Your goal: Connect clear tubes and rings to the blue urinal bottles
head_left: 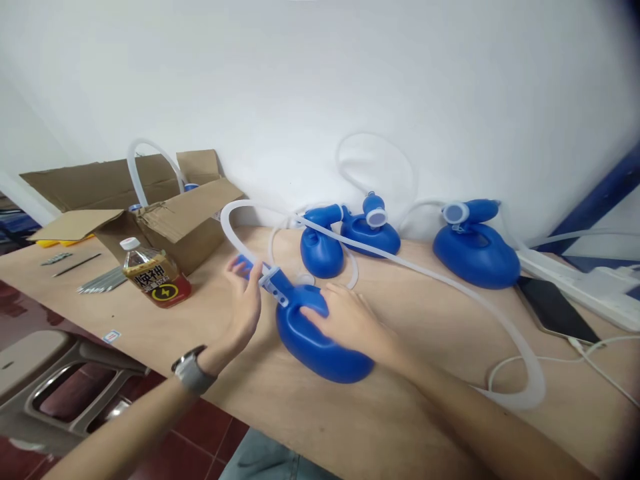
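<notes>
A blue plastic container (pixel 320 347) lies on the wooden table (pixel 400 413) in front of me. My right hand (pixel 350 320) rests flat on top of it, fingers stretched out. My left hand (pixel 245 303) is at its neck, fingers closed around the blue cap end (pixel 243 263) where a clear white tube (pixel 500 333) joins. The tube loops away to the right across the table. Three more blue containers stand behind: one (pixel 320 250) in the middle, one (pixel 373 230) just beyond it, one (pixel 475 253) to the right.
An open cardboard box (pixel 175 220) with tubing sits at the back left. A bottle of brown drink (pixel 155 273) lies beside it, with metal rods (pixel 100 281) to its left. A dark phone (pixel 555 310) and a white power strip (pixel 590 293) lie at the right. A chair (pixel 65 387) stands at lower left.
</notes>
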